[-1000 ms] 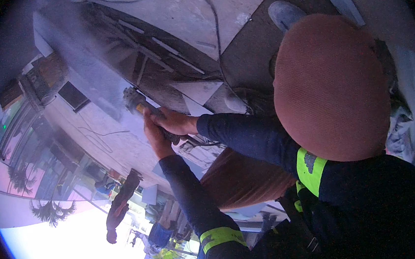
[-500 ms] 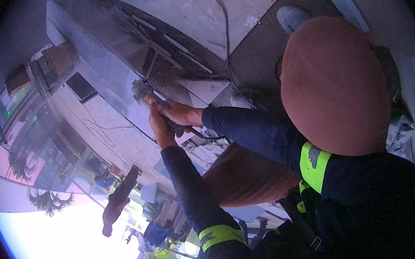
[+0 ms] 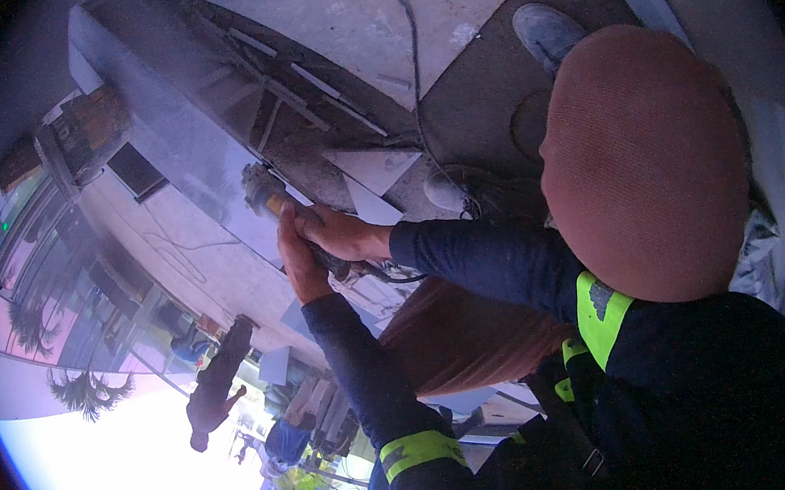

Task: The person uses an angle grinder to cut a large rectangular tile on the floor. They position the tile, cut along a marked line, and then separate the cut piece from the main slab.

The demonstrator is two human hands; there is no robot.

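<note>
My left hand (image 3: 302, 257) and my right hand (image 3: 347, 235) are wrapped round a dusty grey angle grinder (image 3: 265, 193) with a yellow band, the left lower, the right over its body. Its head rests on or just above a pale, dust-covered slab edge (image 3: 178, 124); the exact contact is unclear through haze. A black cord runs from the tool under my right sleeve. Narrow strips and triangular offcuts (image 3: 372, 167) lie beside the slab. My rounded brown-clad knee (image 3: 642, 167) fills the right side.
A large pale board (image 3: 447, 16) with a looping cable lies above, near my grey shoe (image 3: 547, 35). A dark rectangular piece (image 3: 136, 174) lies left. A co-worker (image 3: 219, 391) stands at lower left; another in blue (image 3: 288, 441) is farther along, near glazing and palms.
The view shifted slightly right, then partly back. My hands and grinder made a small movement along the slab, still gripped. The standing co-worker's arm now sticks out from the body.
</note>
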